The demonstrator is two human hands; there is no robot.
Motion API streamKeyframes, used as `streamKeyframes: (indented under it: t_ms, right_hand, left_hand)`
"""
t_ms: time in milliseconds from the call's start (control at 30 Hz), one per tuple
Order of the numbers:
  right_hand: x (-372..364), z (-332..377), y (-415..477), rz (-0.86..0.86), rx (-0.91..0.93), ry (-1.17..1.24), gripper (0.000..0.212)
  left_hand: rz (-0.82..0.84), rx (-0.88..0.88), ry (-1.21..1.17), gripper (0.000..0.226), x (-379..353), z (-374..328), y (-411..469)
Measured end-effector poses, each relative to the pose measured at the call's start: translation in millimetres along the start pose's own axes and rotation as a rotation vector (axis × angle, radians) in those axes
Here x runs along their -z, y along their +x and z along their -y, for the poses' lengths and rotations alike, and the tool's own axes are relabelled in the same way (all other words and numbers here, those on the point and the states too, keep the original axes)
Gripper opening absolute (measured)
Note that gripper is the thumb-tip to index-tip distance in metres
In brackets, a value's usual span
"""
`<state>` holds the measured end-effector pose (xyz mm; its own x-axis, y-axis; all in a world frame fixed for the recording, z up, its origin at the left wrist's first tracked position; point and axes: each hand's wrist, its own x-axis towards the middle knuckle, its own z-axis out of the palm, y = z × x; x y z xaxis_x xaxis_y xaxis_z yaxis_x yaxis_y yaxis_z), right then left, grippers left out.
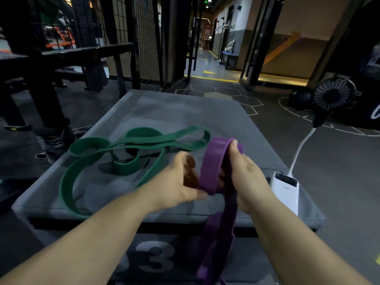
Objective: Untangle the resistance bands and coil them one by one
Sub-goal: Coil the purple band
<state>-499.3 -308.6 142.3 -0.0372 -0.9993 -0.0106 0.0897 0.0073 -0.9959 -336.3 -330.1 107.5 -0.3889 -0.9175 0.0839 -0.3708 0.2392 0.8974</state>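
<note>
**Purple band half coiled between both hands, green band loose on the box**

Both grips are closed on the purple band, held just above the near part of the grey padded surface. The right grip wraps around the band, with its thumb pressed on the top of an upright loop and its fingers curled around the far side. The left grip pinches the lower edge of that loop. Its thumb lies under the loop, and its fingers behind it are blurred. From the loop, the rest of the purple band hangs down past the front edge of the surface, in front of the large "03" printed on the box face.

The green band lies flat on the left half of the surface, well apart from the purple one. It sprawls in several loose, overlapping loops, with one small loop standing on edge near the middle.

A white power bank sits at the right edge of the surface, just beside the right wrist. A white cable rises from it to a small black fan off the surface's right side.
</note>
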Motion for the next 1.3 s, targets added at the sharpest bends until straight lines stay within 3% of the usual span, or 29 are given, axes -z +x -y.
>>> streamKeyframes:
  t_ms: [67,133,267,400,567,700,800,933,1167,1300]
  right_hand:
    - [7.8,4.1,4.0,-0.06,-0.009,0.018,0.051]
    - [11.7,6.2,6.1,-0.097,-0.017,0.003,0.051]
    - [14.2,0.7,6.4,-0.116,0.016,-0.089,0.054]
    - [14.1,-1.7,3.5,-0.038,0.031,-0.07,0.053]
    - [23.2,-1.4,7.3,-0.008,-0.03,-0.11,0.054]
    - [24.0,-4.8,7.4,0.242,-0.072,0.06,0.057]
    - [27.3,-8.4,8.7,0.444,-0.058,0.08,0.055]
    - [30.4,-14.0,8.7,0.607,-0.059,0.025,0.052]
    - [35.7,-19.1,10.2,0.799,-0.078,0.06,0.041]
    - [38.5,-24.6,11.6,0.893,-0.154,0.088,0.039]
  left_hand:
    - [-0.087,-0.013,-0.024,0.049,-3.6,4.7,3.3]
    - [-0.107,-0.047,-0.117,0.053,-2.8,3.9,4.0]
    - [0.055,-0.085,-0.138,0.066,-11.7,1.4,4.6]
    - [-0.062,-0.091,-0.258,0.02,-21.6,-5.2,7.6]
    - [-0.157,-0.092,-0.6,0.013,-13.3,-22.7,3.5]
    - [-0.262,-0.271,-0.399,0.022,13.8,-45.8,-9.6]
    - [-0.228,-0.418,-0.155,0.053,44.4,-60.2,-22.2]
    - [-0.194,-0.443,0.057,0.04,70.3,-63.8,-30.2]
    - [-0.09,-0.22,0.014,0.026,66.8,-44.7,-20.2]
    - [0.013,-0.116,-0.355,0.015,56.8,-40.7,-19.0]
